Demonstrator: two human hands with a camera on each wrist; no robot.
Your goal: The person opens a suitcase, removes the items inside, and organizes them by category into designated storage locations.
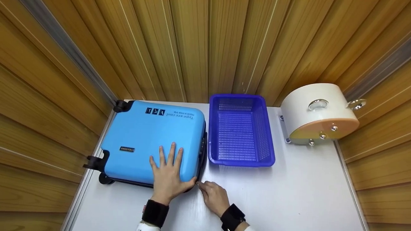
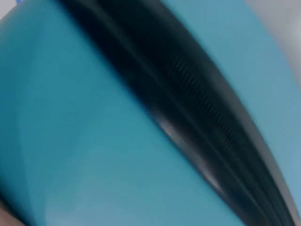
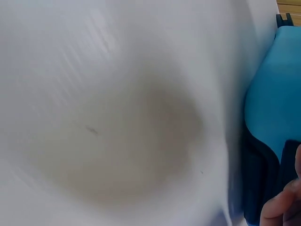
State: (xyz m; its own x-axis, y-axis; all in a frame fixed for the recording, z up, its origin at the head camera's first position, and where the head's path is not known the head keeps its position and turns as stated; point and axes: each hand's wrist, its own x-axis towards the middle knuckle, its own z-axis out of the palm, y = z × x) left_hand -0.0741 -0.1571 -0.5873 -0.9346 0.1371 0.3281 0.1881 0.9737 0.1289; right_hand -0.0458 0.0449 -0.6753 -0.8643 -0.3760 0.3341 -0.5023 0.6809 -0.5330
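A light blue hard-shell suitcase [image 1: 141, 131] lies flat on the white table, wheels to the left. My left hand [image 1: 167, 178] rests on its lid near the front right corner with fingers spread, thumb at the edge. At that corner my right hand [image 1: 215, 196] has curled fingers and pinches a small zipper pull [image 1: 197, 183], mostly hidden by the fingertips. The black zipper band [image 2: 188, 94] runs between the blue shells in the left wrist view. In the right wrist view, fingers [image 3: 277, 207] touch the dark edge of the suitcase.
A blue-purple plastic basket [image 1: 241, 163] stands close to the right of the suitcase. Farther right is a white rounded box [image 1: 313, 99] with metal handles and round knobs. Wood-panelled walls [image 1: 224, 48] enclose the white table [image 1: 273, 199] at the back and sides.
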